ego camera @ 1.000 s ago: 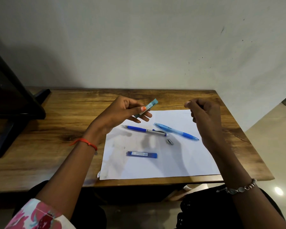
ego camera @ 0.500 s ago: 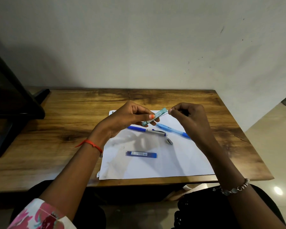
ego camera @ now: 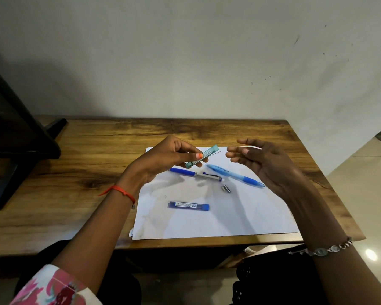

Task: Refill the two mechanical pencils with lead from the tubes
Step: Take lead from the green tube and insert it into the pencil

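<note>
Pencils and lead tubes all sit over a wooden desk (ego camera: 53,194), on or above a white paper sheet (ego camera: 240,216) that likely serves to keep any dropped lead easy to spot against a pale ground. To the left stands a dark stand (ego camera: 20,133), well apart from the work.

Above the far part of the sheet, the left hand (ego camera: 163,159) grips the teal lead tube (ego camera: 201,159) between thumb and fingers, tilted with its open end raised toward the right; a thin lead seems to poke from that end, though it is too fine to be sure. That tilt probably keeps the leads from spilling while one is drawn out. Facing it, the right hand (ego camera: 264,164) hangs with fingers loosely spread and nothing visibly pinched, just beside the tube's mouth, apparently ready to take a lead.

On the sheet beneath lie the dark blue pencil (ego camera: 195,174) and, just right of it, the light blue pencil (ego camera: 235,175), both within easy reach. Nearer lies the dark blue lead tube (ego camera: 188,206), untouched. Smallest is a grey cap (ego camera: 226,189), set between the pencils and that tube, presumably pulled off a pencil to open its barrel.
</note>
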Motion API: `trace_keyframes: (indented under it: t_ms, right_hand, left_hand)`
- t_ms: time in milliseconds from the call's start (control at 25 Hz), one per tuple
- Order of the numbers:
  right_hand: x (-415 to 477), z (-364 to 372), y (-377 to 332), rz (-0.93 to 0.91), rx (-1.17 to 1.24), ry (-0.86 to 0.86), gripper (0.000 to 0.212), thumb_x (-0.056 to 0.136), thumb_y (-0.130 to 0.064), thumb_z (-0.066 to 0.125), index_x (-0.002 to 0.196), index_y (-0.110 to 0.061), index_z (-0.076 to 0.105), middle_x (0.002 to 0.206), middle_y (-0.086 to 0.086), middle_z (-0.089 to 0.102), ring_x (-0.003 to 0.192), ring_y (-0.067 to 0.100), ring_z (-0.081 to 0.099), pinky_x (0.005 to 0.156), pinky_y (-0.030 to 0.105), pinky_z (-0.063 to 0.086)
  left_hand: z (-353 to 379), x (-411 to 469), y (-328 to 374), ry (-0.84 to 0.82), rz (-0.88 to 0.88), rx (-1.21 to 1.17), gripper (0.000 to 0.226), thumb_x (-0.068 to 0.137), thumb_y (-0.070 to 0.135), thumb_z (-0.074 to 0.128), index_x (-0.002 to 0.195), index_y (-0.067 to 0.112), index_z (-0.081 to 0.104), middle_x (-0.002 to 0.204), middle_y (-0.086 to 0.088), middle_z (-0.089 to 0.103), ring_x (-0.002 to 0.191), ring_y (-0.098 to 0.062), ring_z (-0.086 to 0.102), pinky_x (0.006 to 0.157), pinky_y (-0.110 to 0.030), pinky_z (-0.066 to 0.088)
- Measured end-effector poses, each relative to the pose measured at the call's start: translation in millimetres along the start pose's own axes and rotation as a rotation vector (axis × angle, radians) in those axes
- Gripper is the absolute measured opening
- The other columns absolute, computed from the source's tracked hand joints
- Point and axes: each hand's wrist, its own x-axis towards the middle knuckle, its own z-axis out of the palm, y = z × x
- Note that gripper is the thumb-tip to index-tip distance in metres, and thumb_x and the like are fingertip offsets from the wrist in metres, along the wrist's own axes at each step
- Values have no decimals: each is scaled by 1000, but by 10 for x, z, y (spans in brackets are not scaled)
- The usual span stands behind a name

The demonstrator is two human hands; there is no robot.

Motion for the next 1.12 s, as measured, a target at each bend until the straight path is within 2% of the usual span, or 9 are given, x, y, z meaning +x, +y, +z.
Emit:
trace_keyframes:
  t_ms: [160,240,360,480,600,720,840,960,1120]
  right_hand:
    - [-14,13,-49,-156,-47,21,8,87,-1,52,85,2,59,67,7,72,61,17,70,52,20,54]
    - [-25,31,-58,-201,-58,39,4,78,-5,61,80,-2,64,64,3,71,56,15,66,45,20,49]
    - [-32,70,-18,-232,-87,49,5,75,-2,64,78,-4,68,60,0,70,53,13,63,52,19,50]
    - [-38,106,-7,-201,-59,24,10,83,0,57,85,-2,67,61,2,72,58,13,68,62,17,55]
    - [-54,106,-32,-180,-55,15,15,87,2,52,88,-4,66,61,3,72,62,14,70,65,17,56]
    - [-71,137,-23,-227,-203,36,15,82,2,61,90,-7,70,63,-2,72,57,13,65,58,19,54]
    - [-85,165,-16,-262,-346,68,19,76,-3,69,90,-15,71,61,-11,71,51,4,53,50,16,44]
    - [-92,174,-28,-260,-441,95,17,74,-10,73,88,-19,73,69,-12,71,54,-1,52,49,10,40]
    - [-79,175,-30,-284,-518,89,16,75,-11,73,89,-21,72,73,-9,70,57,-1,52,53,10,41]
  left_hand:
    - [-4,-7,4,-13,5,-15,14,86,16,61,87,21,74,82,8,74,77,-1,66,70,-13,51]
    - [1,-12,15,-21,5,-18,14,85,15,61,88,19,74,79,10,74,76,-2,67,68,-13,52]
    - [19,-16,30,-31,-6,-30,14,85,13,61,86,18,73,76,12,74,75,-3,68,66,-14,54]
    - [25,-22,36,-32,-28,-59,14,85,12,61,85,17,74,81,11,74,75,-7,70,67,-20,58]
    - [31,-33,55,-29,-34,-59,14,85,11,61,85,17,74,86,9,73,73,-7,69,65,-22,59]
    - [38,-37,73,-24,-46,-64,14,85,11,61,83,18,74,81,12,74,70,-7,68,64,-23,59]
    - [43,-46,85,-29,-41,-48,14,85,11,61,85,18,73,79,9,74,66,-6,67,63,-21,58]
    - [47,-56,98,-28,-43,-28,14,84,12,62,82,20,73,69,16,73,63,-2,66,59,-15,55]
    - [39,-58,97,-21,-43,-34,16,83,12,63,78,23,73,75,11,73,64,-3,66,58,-16,54]
